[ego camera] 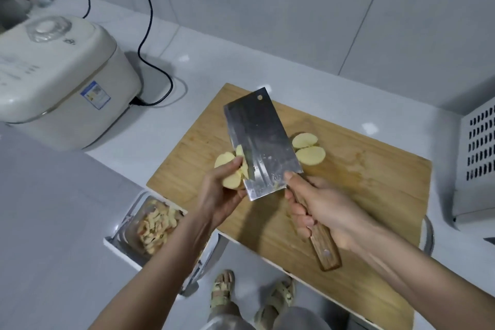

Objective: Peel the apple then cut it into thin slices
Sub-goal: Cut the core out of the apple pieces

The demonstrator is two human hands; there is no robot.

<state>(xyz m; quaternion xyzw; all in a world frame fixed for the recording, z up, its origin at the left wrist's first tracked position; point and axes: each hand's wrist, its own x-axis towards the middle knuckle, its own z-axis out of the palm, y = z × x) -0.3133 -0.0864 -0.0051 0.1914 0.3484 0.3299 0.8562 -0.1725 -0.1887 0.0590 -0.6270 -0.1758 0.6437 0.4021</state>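
My left hand (218,195) holds a peeled piece of apple (230,169) above the near left part of the wooden cutting board (361,185). My right hand (321,209) grips the wooden handle of a cleaver (263,142), thumb on the blade's base. The broad steel blade is tilted flat side up and its edge meets the held apple piece. Two more peeled apple pieces (308,149) lie side by side on the board just right of the blade.
A cream rice cooker (59,75) with a black cable stands at the left on the white counter. A clear bin holding apple peels (156,228) sits below the board's left corner. A perforated grey appliance (476,163) is at the right edge. Sandalled feet show below.
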